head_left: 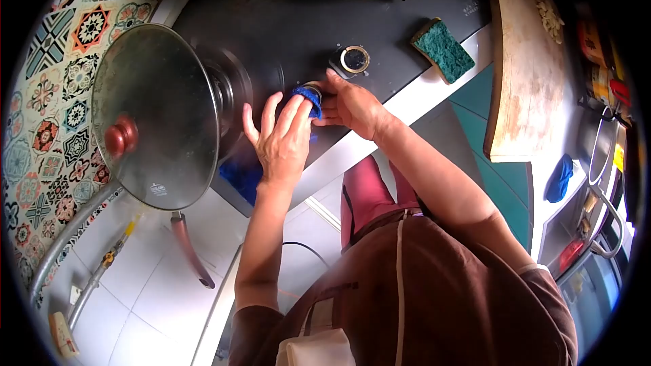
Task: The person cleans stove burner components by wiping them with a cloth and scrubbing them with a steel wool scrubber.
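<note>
A stove knob (314,88) near the front edge of the black stove top (258,20) is partly hidden by a blue cloth and by fingers. My left hand (281,135) presses the blue cloth (308,98) against this knob with its fingertips, its other fingers spread. Close on its right, my right hand (349,105) has its fingers at the knob's side and its thumb raised; whether it grips anything is hidden. Another round knob (354,59) with a gold ring stands just beyond the right thumb.
A pan with a glass lid (159,115) stands on the left burner, its handle (192,251) pointing toward the floor. A green sponge (444,51) lies at the stove's right edge, beside a wooden board (525,74). More blue cloth (243,177) lies at the front left corner.
</note>
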Demonstrator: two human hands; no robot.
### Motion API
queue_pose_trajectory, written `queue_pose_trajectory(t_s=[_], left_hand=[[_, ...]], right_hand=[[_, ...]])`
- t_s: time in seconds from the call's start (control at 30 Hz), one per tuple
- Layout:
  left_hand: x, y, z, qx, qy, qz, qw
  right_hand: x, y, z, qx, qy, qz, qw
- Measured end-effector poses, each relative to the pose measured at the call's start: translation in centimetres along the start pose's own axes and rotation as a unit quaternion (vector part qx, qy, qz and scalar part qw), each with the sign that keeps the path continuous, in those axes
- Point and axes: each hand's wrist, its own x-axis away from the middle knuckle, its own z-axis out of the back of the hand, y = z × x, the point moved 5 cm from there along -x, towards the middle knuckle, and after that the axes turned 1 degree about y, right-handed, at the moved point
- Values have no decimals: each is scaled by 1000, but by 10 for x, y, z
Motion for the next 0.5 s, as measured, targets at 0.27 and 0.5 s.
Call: queue_pose_trajectory(t_s=[0.27,0.5], left_hand=[[9,24,-8,66,25,75,995],[4,6,-12,-27,3,2,1000]], right_hand=[[-2,1,-1,-16,-1,12,1000],[1,-2,-3,-13,-6,11,1000]])
